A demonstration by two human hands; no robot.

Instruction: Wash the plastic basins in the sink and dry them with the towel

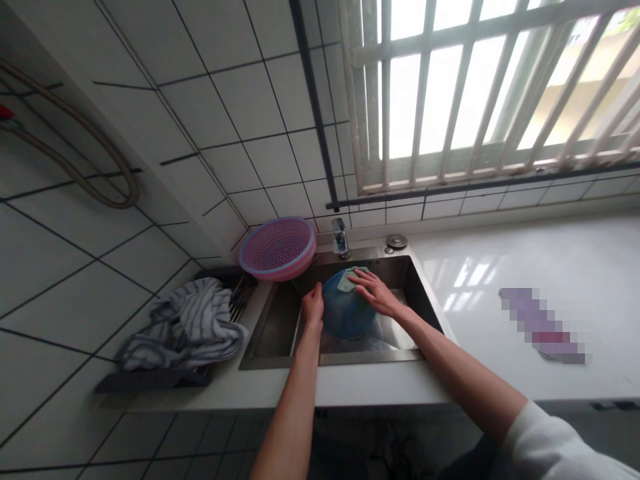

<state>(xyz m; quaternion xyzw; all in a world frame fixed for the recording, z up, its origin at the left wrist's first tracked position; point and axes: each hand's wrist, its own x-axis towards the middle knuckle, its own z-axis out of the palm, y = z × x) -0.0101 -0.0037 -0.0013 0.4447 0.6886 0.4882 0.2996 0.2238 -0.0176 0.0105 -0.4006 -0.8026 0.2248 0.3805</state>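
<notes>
A blue plastic colander (345,310) lies upside down in the steel sink (273,333). My left hand (313,307) grips its left rim, fingers closed on it. My right hand (375,290) presses a pale green cloth (350,277) flat onto the top of the colander, fingers stretched over it. Both forearms reach in from the front edge of the counter.
A pink colander (278,248) leans at the sink's back left corner beside the tap (341,238). A striped grey towel (183,325) lies on a dark rack to the left. On the white counter (500,267) to the right lies a blurred purple object (543,327). A barred window is above.
</notes>
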